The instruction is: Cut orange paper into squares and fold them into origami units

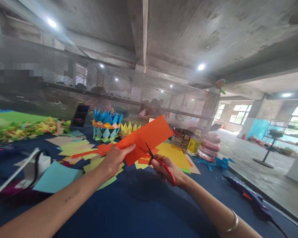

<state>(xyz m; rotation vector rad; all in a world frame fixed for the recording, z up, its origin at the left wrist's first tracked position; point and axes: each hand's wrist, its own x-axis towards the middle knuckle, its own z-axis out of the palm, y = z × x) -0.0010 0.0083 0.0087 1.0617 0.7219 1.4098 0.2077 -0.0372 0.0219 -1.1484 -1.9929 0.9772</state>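
Observation:
My left hand (pixel 116 158) is closed on the left end of an orange sheet of paper (pixel 149 137), thumb on top. The sheet is raised above the table and slants up to the right. In my right hand (pixel 167 167) is a pair of scissors (pixel 167 169) with red handles and dark blades. The blades point up and left and reach the lower edge of the sheet; whether they bite into it I cannot tell. Beneath the sheet lie yellow paper sheets (pixel 173 154) and smaller orange and pale green pieces.
Folded paper crowns, one blue and orange (pixel 106 124), stand behind the sheet. To the right are a yellow-labelled bottle (pixel 194 143), a pink jar (pixel 209 147), blue paper scraps (pixel 220 162) and a dark glue gun (pixel 250 196). A light-blue sheet (pixel 58 177) lies left. A perforated metal screen (pixel 129 89) borders the back.

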